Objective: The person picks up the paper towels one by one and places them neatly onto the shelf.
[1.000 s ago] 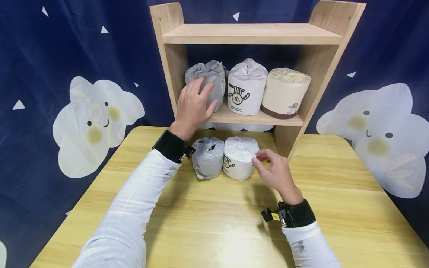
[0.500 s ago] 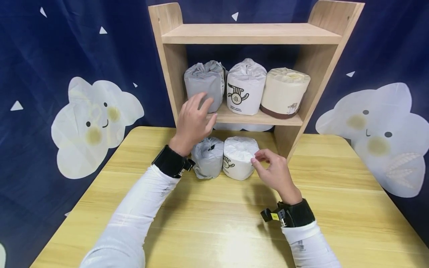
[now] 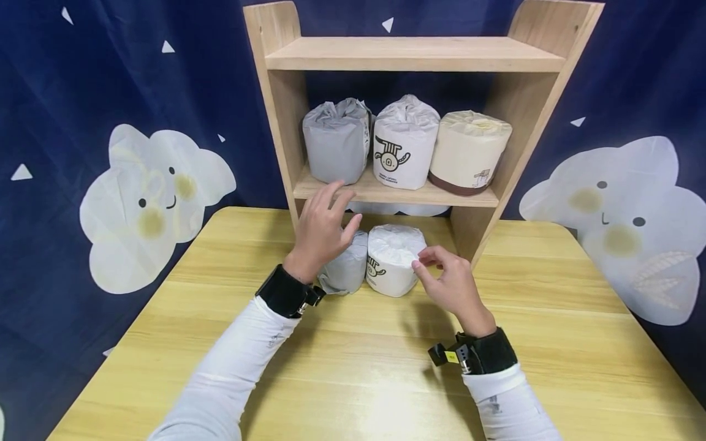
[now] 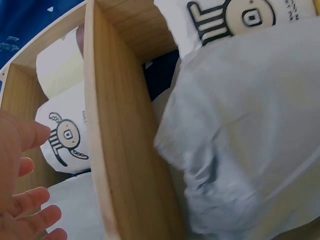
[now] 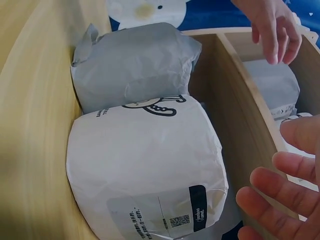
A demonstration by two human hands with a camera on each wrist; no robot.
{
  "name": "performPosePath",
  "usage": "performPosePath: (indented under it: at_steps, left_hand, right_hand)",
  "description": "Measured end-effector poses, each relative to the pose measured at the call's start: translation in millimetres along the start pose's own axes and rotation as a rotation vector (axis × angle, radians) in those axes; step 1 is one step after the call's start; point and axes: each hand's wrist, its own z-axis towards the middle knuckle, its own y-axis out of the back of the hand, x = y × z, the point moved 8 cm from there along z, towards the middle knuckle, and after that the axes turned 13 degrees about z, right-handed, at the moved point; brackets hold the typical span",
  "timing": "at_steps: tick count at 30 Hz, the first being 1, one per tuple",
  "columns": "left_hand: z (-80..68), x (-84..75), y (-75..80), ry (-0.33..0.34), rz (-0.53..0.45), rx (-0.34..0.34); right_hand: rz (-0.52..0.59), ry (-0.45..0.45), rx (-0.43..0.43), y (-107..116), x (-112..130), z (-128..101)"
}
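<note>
left hand (image 3: pixel 322 229) hovers with spread fingers over the grey-wrapped tissue roll (image 3: pixel 344 269), right hand (image 3: pixel 449 285) fingers loosely curled beside the white-wrapped tissue roll (image 3: pixel 393 260) (both probably light, squashy, best clasped around the sides).

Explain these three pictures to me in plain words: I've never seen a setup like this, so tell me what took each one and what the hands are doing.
A person wears three cameras. The wide picture comes from the head and looks down at a wooden table with a small shelf on it. The other two come from cameras strapped to the wrists, so they show close, tilted views.

On the shelf stand three wrapped paper rolls: grey, white with a black logo and cream. On the table stand a grey roll and a white roll, side by side.

The left hand hovers open over the grey roll. The right hand is at the white roll's edge with fingers curled. Neither plainly holds anything.
</note>
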Motion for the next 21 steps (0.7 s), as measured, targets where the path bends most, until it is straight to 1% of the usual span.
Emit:
performPosePath:
  at_steps: [8, 14, 21]
  left_hand:
    - [-21.8, -4.4, -16.0, 0.010, -0.010, 0.009]
    - [-39.6, -4.3, -29.3, 0.050, -0.024, 0.027]
    - [-51.4, -3.9, -39.3, 0.112, -0.041, 0.040]
  right_hand:
    - [-0.008, 0.001, -0.005, -2.6, -2.0, -0.8]
    - [-0.004, -0.009, -0.003, -5.9, -5.4, -1.9]
    - [-0.013, 0.055, -0.022, -6.5, -2.7, 0.3]
